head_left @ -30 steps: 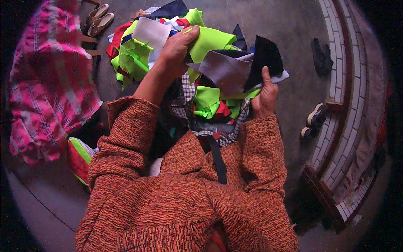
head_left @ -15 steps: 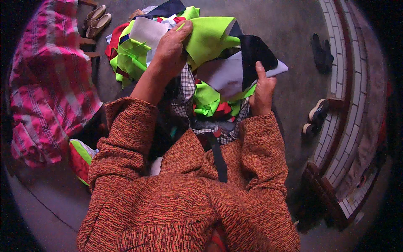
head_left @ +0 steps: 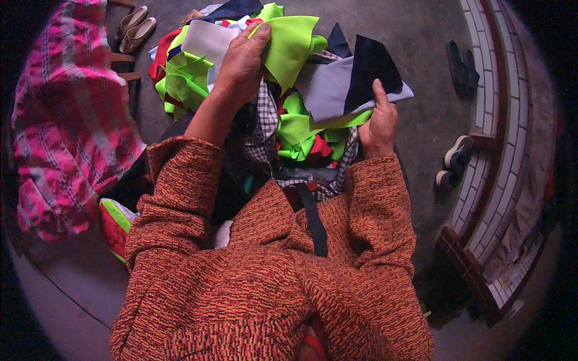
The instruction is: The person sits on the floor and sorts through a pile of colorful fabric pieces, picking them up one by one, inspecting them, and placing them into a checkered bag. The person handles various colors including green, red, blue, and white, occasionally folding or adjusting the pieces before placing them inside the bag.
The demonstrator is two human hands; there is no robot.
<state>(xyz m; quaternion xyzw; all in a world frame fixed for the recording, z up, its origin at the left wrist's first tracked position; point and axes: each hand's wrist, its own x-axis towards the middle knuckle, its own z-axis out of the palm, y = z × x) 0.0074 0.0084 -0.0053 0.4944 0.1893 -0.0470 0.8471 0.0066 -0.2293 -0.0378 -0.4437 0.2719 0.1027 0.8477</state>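
Pinching lime cloth (head_left: 292,48) in the left hand (head_left: 244,63) and grey cloth (head_left: 325,87) with black cloth (head_left: 371,75) in the right hand (head_left: 380,123), thumbs closed, I am holding them apart above scraps (head_left: 295,129). The next move is probably calling for a steady right thumb.

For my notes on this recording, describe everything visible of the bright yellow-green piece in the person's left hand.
The bright yellow-green piece looks like thin, plain, matte fabric with angular edges. The left hand grips its left side, partly covering it. Raised and tilted, it is spread fairly flat, one corner pointing down, with a fold or second layer jutting out on its right. It sits left of the black piece. Whether it touches anything underneath is unclear.
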